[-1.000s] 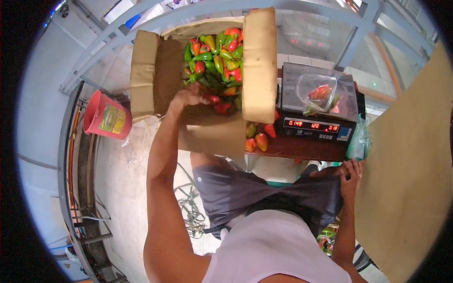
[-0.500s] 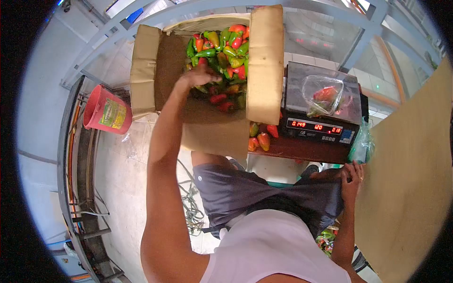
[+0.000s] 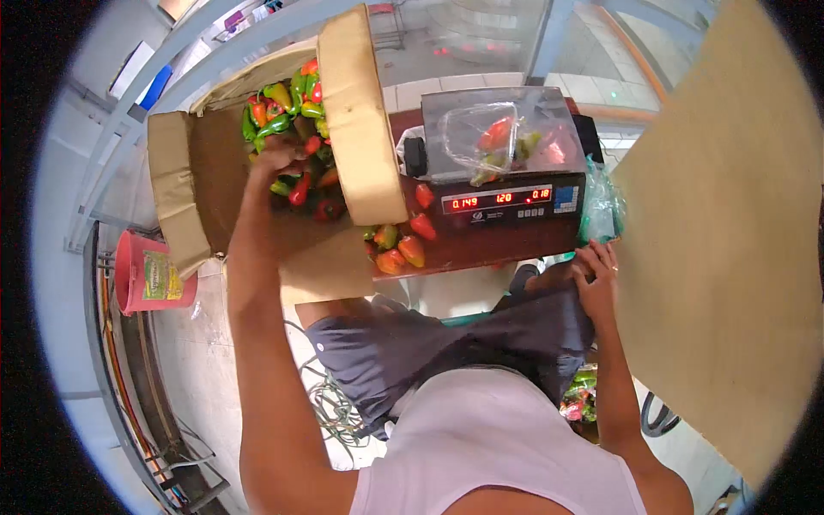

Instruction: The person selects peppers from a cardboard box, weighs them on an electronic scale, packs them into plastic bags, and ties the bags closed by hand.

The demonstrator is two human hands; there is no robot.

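My left hand (image 3: 281, 155) is down inside the cardboard box (image 3: 360, 112), among red and green peppers (image 3: 275, 125). Its fingers are shadowed and partly lost against the peppers, so their grip does not show. By my knee, my right hand (image 3: 596, 268) has its fingers loosely apart and holds nothing visible. Green plastic bags (image 3: 602, 206) hang just above its fingertips. On the scale (image 3: 481, 193) lies a clear plastic bag (image 3: 493, 137) with several peppers in it. The lit display reads 0.149, 120 and 0.18.
Several loose peppers (image 3: 400, 247) lie on the brown table (image 3: 481, 245) between box and scale. A large cardboard sheet (image 3: 721, 257) rises on the right. The red bucket (image 3: 154, 273) stands at left, and a tangled hose (image 3: 336, 410) lies on the floor.
The view has turned right, so box and scale appear further left. My left hand has stayed in the box among the peppers. My right hand's fingers are spread more than before.
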